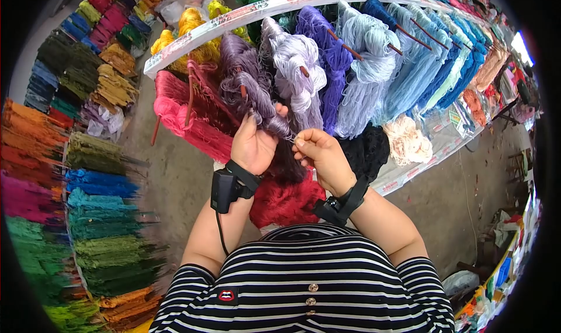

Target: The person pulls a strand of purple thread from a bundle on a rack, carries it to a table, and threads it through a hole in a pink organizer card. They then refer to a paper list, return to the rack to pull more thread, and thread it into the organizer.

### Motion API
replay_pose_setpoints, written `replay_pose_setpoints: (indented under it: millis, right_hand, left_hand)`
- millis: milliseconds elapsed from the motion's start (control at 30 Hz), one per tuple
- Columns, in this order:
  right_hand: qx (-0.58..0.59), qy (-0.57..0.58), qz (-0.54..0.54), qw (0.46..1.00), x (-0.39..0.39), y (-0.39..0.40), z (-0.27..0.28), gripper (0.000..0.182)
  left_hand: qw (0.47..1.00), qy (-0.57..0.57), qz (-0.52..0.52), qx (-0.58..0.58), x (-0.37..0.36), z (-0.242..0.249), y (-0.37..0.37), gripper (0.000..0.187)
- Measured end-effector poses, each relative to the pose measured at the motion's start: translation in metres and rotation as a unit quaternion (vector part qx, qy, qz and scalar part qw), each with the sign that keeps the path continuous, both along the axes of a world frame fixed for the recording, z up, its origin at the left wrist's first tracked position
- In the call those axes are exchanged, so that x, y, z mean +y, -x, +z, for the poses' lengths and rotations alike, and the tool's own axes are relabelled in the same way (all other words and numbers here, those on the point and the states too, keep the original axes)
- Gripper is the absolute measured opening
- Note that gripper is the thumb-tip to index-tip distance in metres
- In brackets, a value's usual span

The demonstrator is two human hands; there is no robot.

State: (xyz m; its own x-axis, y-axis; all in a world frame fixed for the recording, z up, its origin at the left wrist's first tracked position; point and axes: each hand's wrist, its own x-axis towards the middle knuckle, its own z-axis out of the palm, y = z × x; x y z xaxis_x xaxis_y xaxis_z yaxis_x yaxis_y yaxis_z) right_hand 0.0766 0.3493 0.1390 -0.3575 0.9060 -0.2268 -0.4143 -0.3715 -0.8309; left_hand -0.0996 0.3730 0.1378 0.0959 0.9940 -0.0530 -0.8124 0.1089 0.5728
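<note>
A dusky purple thread skein [245, 70] hangs from a peg on the white rail, its lower part twisted together. My left hand [255, 145] cups that lower part from the left, palm turned up, fingers curled behind it. Just to the right, my right hand [323, 157] pinches a few purple strands [288, 136] drawn from the skein, between thumb and forefinger. On the left hangs a pink-red skein [196, 128], and on the right a pale lilac skein [295, 64]. A dark red bundle of thread [289, 199] lies below my hands.
Skeins in violet [327, 58], pale blue [368, 46] and other blues line the white rail [234, 20], with thin brown pegs jutting toward me. Below are black thread [365, 152] and cream thread [406, 140]. Racks of coloured skeins [105, 216] stand along the left.
</note>
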Motion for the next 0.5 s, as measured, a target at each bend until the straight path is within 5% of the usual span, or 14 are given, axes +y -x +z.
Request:
replay_pose_setpoints:
  millis: [133, 267, 500]
  right_hand:
    - [-0.003, -0.006, -0.003, 1.000, 0.002, 0.000, 0.002, 0.007]
    - [-0.014, -0.018, 0.001, 1.000, 0.003, -0.003, -0.007, 0.006]
    - [-0.005, -0.006, 0.002, 1.000, 0.002, -0.007, -0.008, 0.008]
  left_hand:
    - [0.995, -0.062, 0.018, 0.077, -0.014, 0.002, -0.014, 0.044]
    - [0.937, -0.070, 0.053, 0.337, -0.018, 0.011, -0.024, 0.032]
    - [0.990, -0.014, -0.003, 0.138, -0.017, 0.013, -0.023, 0.031]
